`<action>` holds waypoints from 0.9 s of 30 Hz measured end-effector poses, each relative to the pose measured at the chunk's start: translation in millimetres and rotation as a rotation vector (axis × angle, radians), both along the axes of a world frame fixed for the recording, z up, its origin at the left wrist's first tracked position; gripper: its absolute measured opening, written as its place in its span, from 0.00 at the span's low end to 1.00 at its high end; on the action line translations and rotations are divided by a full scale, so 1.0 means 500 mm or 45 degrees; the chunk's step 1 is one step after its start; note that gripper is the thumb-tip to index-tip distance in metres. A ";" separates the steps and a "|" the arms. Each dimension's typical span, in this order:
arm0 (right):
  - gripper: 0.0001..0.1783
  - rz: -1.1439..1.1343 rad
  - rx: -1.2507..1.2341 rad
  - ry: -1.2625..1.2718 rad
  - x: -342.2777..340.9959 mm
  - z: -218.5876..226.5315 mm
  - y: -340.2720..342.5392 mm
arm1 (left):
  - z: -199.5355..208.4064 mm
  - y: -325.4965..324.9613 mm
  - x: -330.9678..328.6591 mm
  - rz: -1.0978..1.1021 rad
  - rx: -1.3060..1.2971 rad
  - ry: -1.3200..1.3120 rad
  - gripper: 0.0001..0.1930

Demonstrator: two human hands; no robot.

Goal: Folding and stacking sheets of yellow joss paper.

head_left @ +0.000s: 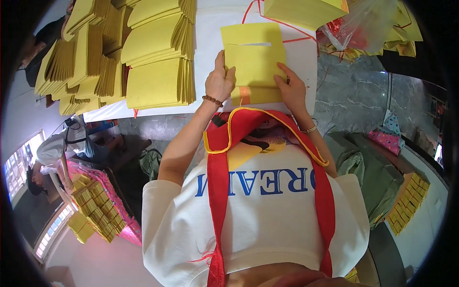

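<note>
Flat on the white tabletop in front of me lies a yellow folded paper piece (254,67), with a narrow white gap across its upper part and an orange patch near its lower edge. My left hand (220,82) grips its left edge, index finger stretched up along the side and thumb on top. On the opposite edge, my right hand (290,88) has its thumb and index finger on the paper, the other fingers partly hidden. Thick stacks of folded yellow paper (158,83) stand to the left of my left hand.
A larger yellow paper piece (306,12) lies at the far side, by red cord (297,39) and a clear plastic bag (363,24). Another person (62,148) is at the left beside bundled yellow paper (98,208). Green covered goods (368,167) stand at the right.
</note>
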State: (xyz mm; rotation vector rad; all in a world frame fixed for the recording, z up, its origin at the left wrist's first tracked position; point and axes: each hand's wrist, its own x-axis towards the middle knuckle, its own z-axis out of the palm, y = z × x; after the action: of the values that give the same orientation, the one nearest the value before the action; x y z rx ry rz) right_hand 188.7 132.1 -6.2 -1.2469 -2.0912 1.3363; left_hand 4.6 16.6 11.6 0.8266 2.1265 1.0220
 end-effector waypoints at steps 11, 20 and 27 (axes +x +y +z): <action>0.22 -0.006 0.062 -0.081 -0.013 0.003 0.001 | 0.006 0.008 -0.014 -0.042 -0.067 0.170 0.33; 0.22 -0.019 0.092 -0.113 -0.011 -0.006 0.000 | 0.027 0.056 0.035 -0.615 0.315 1.095 0.29; 0.22 0.011 0.098 -0.153 -0.012 0.007 -0.002 | -0.045 0.065 0.048 -0.753 0.227 1.083 0.32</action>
State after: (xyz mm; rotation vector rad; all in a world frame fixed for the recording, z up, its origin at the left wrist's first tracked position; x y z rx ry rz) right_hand 182.7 131.1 -2.8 -1.3168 -2.2098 1.1994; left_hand 28.4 49.1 -10.7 2.1098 2.1758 0.5798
